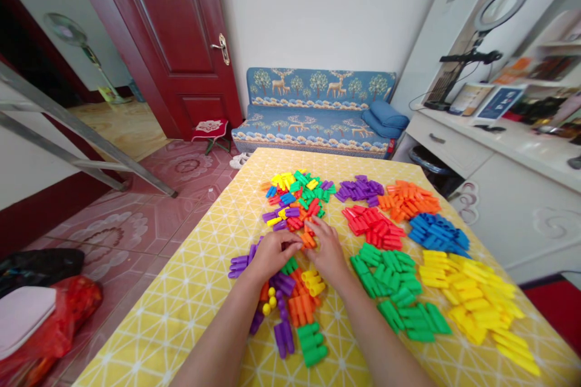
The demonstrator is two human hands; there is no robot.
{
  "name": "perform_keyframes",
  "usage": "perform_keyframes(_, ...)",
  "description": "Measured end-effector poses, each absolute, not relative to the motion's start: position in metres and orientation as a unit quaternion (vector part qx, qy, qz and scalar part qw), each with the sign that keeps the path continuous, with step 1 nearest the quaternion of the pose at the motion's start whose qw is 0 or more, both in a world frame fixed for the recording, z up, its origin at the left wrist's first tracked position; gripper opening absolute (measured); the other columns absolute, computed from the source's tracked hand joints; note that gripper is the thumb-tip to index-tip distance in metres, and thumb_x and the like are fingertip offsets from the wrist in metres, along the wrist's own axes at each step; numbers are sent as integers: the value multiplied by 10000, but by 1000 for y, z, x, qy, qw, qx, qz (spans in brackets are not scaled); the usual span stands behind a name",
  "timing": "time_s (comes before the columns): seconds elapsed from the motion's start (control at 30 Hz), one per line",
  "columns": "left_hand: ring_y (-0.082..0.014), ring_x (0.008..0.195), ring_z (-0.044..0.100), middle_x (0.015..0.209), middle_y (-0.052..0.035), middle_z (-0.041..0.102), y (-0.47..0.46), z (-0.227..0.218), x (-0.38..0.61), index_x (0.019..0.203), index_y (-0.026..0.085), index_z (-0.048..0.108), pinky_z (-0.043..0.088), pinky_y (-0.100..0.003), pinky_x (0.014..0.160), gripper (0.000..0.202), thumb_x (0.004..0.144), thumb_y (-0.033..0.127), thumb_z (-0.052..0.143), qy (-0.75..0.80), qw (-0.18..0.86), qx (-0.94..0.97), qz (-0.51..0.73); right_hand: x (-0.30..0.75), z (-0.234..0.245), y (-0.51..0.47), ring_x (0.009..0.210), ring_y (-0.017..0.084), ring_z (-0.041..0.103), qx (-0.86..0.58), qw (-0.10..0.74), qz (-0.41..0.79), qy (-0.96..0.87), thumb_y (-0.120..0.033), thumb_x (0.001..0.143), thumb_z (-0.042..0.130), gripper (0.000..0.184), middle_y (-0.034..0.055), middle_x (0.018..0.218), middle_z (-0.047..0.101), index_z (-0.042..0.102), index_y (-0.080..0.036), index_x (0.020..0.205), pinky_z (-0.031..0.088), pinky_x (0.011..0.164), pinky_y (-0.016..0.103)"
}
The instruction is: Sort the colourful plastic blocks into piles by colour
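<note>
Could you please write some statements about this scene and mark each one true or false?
1. Orange blocks lie between the left hand and the right hand. True.
2. The tablecloth is plain blue. False: the tablecloth is yellow with white lines.
3. The blue pile lies between the orange pile and the yellow pile. True.
4. The green pile lies beyond the red one. False: the green pile is nearer the person than the red pile.
</note>
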State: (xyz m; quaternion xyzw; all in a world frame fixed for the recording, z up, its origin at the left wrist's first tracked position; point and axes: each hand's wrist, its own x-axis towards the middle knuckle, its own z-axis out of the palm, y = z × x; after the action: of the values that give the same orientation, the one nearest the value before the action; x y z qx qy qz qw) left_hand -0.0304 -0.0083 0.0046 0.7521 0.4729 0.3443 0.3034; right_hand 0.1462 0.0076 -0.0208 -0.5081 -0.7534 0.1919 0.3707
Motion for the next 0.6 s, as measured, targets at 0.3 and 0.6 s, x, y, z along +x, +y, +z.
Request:
perform_keyframes(0.3, -152, 792, 637, 869, -23, 721, -8, 2, -30, 897, 202, 728, 456, -245, 735, 160, 825, 194, 585, 471, 310, 745, 357, 141, -13, -3, 1025, 245, 554, -508, 293, 180, -790, -209, 699, 654, 498, 73, 1107, 611, 600, -218, 1194, 459, 884, 376)
perform_keyframes(0.6, -120, 661, 533, 856, -39, 636, -10, 3, -30, 1002, 194, 704, 414, -227, 615, 260, 774, 319, 689, 459, 286, 757, 366, 144, -16, -12, 764, 199, 644, -529, 457, 409, -587, -338, 759, 612, 427, 59, 952, 680, 573, -169, 1150, 537, 700, 338)
